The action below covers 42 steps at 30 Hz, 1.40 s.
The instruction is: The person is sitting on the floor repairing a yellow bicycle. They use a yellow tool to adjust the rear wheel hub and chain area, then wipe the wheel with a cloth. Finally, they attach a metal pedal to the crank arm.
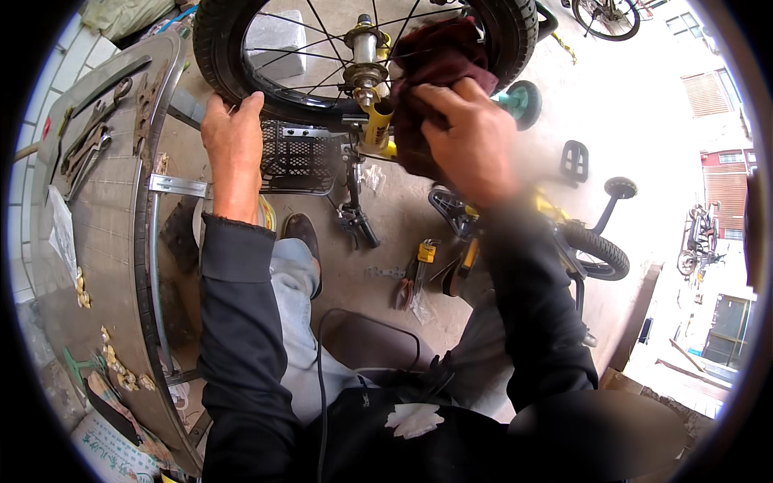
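Observation:
A bicycle wheel (219, 50) with a black tyre, dark spokes and a silver hub (365, 50) fills the top middle. At its lower left edge, my left hand (232, 137) grips the tyre, thumb up along its side; the other fingers are partly hidden. A dark red cloth (443, 48) is bunched in my right hand (473, 141), pressed against the spokes and the inner right side of the wheel. Just under the hub shows a yellow bicycle frame part (377, 129). Below the tyre is a black mesh basket (298, 159).
On the left, a metal table (113, 233) carries several wrenches (88, 153). A yellow hex key holder (426, 253), a black pedal (575, 161) and brake lever (354, 221) lie on the floor. A small bicycle wheel (600, 253) is by my right arm.

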Motion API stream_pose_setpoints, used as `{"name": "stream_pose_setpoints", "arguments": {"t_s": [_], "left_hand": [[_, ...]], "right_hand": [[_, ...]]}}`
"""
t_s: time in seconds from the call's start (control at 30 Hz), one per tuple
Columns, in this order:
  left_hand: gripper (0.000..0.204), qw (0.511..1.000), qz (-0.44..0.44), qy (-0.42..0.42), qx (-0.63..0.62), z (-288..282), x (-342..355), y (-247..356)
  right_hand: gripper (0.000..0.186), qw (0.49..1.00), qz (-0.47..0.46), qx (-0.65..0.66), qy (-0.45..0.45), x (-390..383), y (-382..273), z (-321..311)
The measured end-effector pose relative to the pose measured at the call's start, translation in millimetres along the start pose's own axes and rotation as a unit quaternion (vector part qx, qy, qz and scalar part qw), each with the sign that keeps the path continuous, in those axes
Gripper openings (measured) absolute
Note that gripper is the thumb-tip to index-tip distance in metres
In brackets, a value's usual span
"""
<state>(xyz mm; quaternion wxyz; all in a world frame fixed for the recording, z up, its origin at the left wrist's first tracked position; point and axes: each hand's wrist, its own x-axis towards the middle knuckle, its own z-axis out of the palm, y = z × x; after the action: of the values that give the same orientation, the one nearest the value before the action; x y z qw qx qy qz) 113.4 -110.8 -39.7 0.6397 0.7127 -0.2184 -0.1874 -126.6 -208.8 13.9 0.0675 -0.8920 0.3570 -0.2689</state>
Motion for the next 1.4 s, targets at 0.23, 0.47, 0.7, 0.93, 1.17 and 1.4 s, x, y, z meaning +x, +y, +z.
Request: {"name": "stream_pose_setpoints", "arguments": {"t_s": [0.23, 0.47, 0.7, 0.93, 1.17, 1.4], "left_hand": [[0.048, 0.979, 0.186, 0.084, 0.019, 10.5, 8.1, -4.1], [0.049, 0.997, 0.053, 0.057, 0.005, 15.7, -0.3, 4.9], [0.041, 0.988, 0.13, 0.085, -0.016, 15.5, 4.4, -0.6], [0.039, 0.998, -0.044, 0.015, 0.033, 5.4, 11.8, -14.6], [0.04, 0.997, 0.038, 0.062, -0.032, 9.8, 8.2, -3.1], [0.037, 0.999, -0.033, 0.03, 0.003, 6.8, 6.1, -2.0]], "right_hand": [[0.05, 0.996, 0.036, -0.001, 0.084, -14.0, 18.6, 15.9], [0.052, 0.998, 0.018, 0.062, 0.023, -19.1, 18.5, 24.2], [0.05, 0.988, 0.031, 0.067, 0.139, -23.9, 27.3, 9.7], [0.042, 0.987, 0.029, 0.113, 0.107, -28.0, 39.9, 48.4], [0.041, 0.984, 0.096, 0.085, 0.123, -36.4, 42.8, 31.9], [0.034, 0.983, 0.142, 0.111, -0.034, -42.7, 48.5, 42.7]]}}
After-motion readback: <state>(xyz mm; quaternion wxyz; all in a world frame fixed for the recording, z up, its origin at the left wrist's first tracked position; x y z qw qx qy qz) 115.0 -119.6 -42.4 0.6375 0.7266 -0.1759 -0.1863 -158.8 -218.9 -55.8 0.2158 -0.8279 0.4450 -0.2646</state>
